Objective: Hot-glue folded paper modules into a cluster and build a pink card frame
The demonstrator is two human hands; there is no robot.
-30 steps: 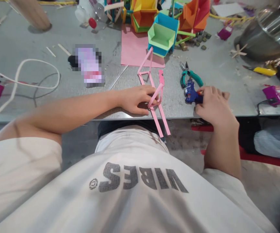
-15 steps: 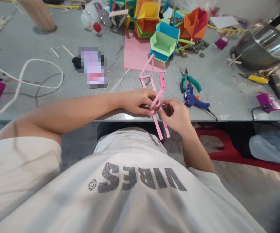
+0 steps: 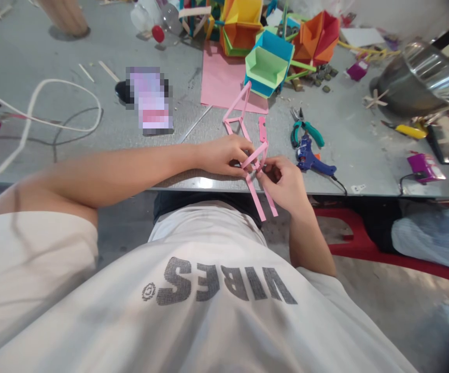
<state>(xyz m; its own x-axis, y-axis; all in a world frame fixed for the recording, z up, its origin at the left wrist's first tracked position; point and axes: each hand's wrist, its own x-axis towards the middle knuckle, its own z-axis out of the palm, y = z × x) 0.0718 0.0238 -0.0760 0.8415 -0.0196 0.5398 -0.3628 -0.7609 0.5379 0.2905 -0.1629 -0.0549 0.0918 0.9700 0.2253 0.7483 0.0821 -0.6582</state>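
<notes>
A pink stick frame (image 3: 243, 124) made of thin flat strips reaches from the pink sheet (image 3: 220, 85) past the table's front edge, its two lower ends sticking out over it. My left hand (image 3: 230, 155) pinches the frame's middle from the left. From the right, my right hand (image 3: 284, 181) closes its fingertips on the same joint. A small bright pink piece (image 3: 262, 129) lies just above the hands. To the right rest teal-handled pliers (image 3: 306, 132) and a blue glue gun (image 3: 312, 159).
Colourful folded paper boxes (image 3: 269, 62) stand at the back middle. A metal pot (image 3: 415, 77) and yellow-handled cutter (image 3: 411, 129) lie right. Left are a phone (image 3: 154, 103) and a white cable (image 3: 33, 109). A person sits at the far right.
The view has shifted slightly. Both hands keep their grip on the pink frame, whose lower ends have moved slightly right and up in view.
</notes>
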